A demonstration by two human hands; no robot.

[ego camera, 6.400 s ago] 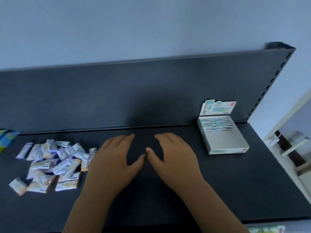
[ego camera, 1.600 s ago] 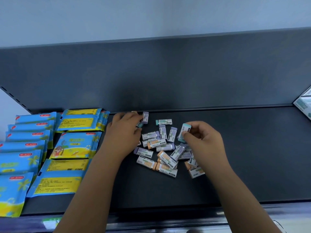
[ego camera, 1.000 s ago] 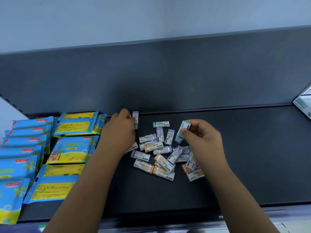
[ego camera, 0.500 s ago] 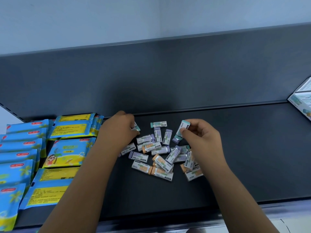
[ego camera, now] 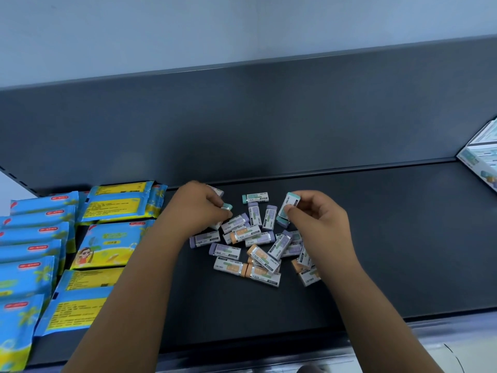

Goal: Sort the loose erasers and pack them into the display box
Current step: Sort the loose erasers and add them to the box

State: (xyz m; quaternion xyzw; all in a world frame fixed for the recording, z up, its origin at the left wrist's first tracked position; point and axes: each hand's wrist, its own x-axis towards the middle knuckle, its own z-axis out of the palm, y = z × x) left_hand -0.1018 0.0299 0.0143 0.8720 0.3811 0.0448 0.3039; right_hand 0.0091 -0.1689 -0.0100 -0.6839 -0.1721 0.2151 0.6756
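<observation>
fingers (ego camera: 215, 198) of left hand (ego camera: 195, 210) half hide erasers (ego camera: 227, 206)

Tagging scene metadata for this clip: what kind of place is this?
Probably a shop, at a retail shelf. The dark metal shelf holds rows of blue and yellow packets on the left, a printed display box sits at the right edge, and sleeved erasers lie loose between.

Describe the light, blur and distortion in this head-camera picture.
Head view: the light is soft and even, with no hard shadows or glare; the shelf edges bow from the wide-angle lens; the loose erasers are fairly sharp, but their print is too small to read; the display box is cropped by the right edge; the blue packets at the left look softer.
</observation>
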